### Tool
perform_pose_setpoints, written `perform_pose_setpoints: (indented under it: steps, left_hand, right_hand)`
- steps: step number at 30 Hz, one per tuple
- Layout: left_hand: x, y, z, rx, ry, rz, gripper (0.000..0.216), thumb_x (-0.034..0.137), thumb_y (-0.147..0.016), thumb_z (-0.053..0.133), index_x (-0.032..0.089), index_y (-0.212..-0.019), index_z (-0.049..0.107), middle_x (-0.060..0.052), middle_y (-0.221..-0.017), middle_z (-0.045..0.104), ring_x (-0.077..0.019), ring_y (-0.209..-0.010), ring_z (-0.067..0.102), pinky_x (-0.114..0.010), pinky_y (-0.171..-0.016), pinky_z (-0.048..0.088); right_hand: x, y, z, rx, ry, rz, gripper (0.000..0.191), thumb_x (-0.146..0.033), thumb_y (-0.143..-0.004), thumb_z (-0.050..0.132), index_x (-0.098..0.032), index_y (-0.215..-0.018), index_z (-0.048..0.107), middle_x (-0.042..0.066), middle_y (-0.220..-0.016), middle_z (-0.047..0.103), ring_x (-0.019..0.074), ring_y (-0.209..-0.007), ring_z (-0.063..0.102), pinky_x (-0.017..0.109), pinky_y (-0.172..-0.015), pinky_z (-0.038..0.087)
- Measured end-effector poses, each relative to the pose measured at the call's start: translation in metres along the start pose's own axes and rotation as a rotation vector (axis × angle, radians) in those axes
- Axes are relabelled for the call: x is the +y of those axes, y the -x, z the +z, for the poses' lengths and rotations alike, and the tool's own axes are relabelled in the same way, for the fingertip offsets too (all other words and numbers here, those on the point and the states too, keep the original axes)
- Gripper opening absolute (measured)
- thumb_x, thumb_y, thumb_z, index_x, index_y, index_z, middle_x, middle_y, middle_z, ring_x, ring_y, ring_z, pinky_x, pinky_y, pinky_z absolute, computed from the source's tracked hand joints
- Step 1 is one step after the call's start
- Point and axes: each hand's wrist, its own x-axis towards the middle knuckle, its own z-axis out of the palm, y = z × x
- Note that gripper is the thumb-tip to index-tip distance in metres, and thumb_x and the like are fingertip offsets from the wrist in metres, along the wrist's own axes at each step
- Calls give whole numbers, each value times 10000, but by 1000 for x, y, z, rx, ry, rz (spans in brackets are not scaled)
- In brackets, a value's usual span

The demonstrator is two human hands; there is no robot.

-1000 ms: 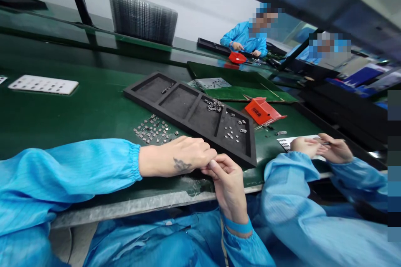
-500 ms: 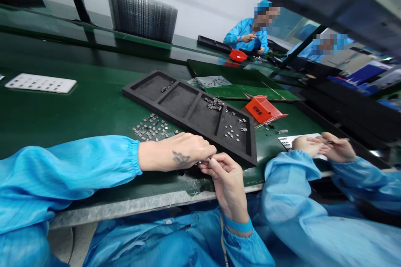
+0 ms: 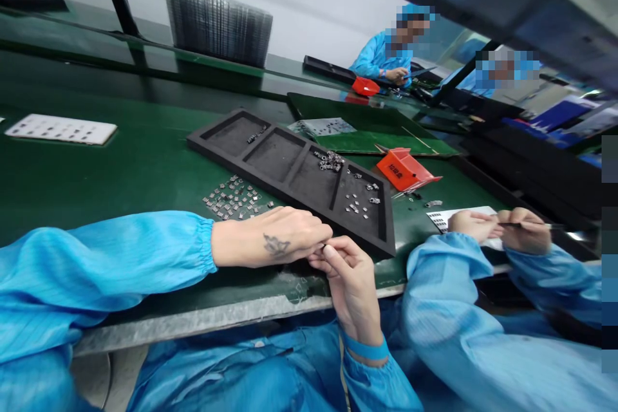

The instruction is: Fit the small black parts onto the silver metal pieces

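Note:
My left hand (image 3: 277, 238) and my right hand (image 3: 350, 280) meet fingertip to fingertip at the near edge of the green bench, pinching a tiny metal part (image 3: 322, 246) between them; who holds it I cannot tell apart. Just beyond them lies a long black tray (image 3: 290, 170) with several compartments, some holding small metal parts. A cluster of loose metal parts (image 3: 234, 198) lies on the belt to the left of the tray, close to my left wrist.
A co-worker's hands (image 3: 502, 228) at my right hold tweezers over a white perforated sheet. A red box (image 3: 403, 168) stands behind the tray. A white card (image 3: 60, 129) lies far left. Two more people sit at the far benches.
My hands stay joined at the bench edge with only small finger shifts. The co-worker's right hand with the tweezers has drawn slightly to the right.

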Motion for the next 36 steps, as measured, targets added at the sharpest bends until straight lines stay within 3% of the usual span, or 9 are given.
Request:
perform_pose_setpoints:
  steps: [3,10,14,20,25,30,36]
  left_hand:
    - [-1,0,-2,-3,38,-4,196,229,-995,401,105,-945,544,-22,-875,545,-109,-765,455,-261,-701,331]
    - [0,-4,5,27,-275,47,171,181,-976,385,119,-918,534,-50,-847,527,-174,-737,448,-306,-602,281]
    - [4,-5,6,7,-336,45,226,210,-991,358,113,-889,534,-62,-847,544,-183,-734,459,-309,-599,301]
    - [0,-4,17,258,-420,169,279,207,-989,348,105,-810,535,-58,-733,511,-171,-645,410,-300,-572,252]
    - [-5,-4,16,172,-74,44,198,250,-949,455,109,-840,541,-31,-780,533,-119,-680,419,-266,-600,280]
    - [-6,-6,12,173,358,-187,136,241,-861,558,110,-841,588,26,-708,569,-51,-618,467,-194,-573,316]
    - [-9,-7,15,209,360,-190,148,247,-878,532,116,-863,599,26,-741,592,-51,-646,485,-190,-597,330]
  right_hand:
    - [-1,1,1,15,-5,10,203,-275,-741,790,-145,-863,695,79,-779,670,143,-692,670,203,-669,567]
    - [3,1,0,52,-9,6,164,-263,-740,791,-158,-824,697,28,-743,629,99,-675,644,199,-689,569]
    - [3,0,1,62,-17,6,156,-259,-740,791,-161,-821,699,15,-738,597,78,-673,612,239,-724,582]
    - [3,0,1,12,4,-36,131,-256,-779,762,-169,-850,694,13,-746,591,60,-679,591,158,-674,533]
    - [3,3,0,-2,66,-57,131,-255,-791,748,-181,-882,690,28,-791,630,118,-742,638,260,-740,570]
    - [1,2,3,59,47,-27,205,-262,-741,788,-145,-874,684,52,-780,660,119,-671,650,211,-677,568]
    - [0,2,4,57,16,-7,225,-276,-749,784,-146,-908,693,75,-825,674,138,-719,667,227,-708,573]
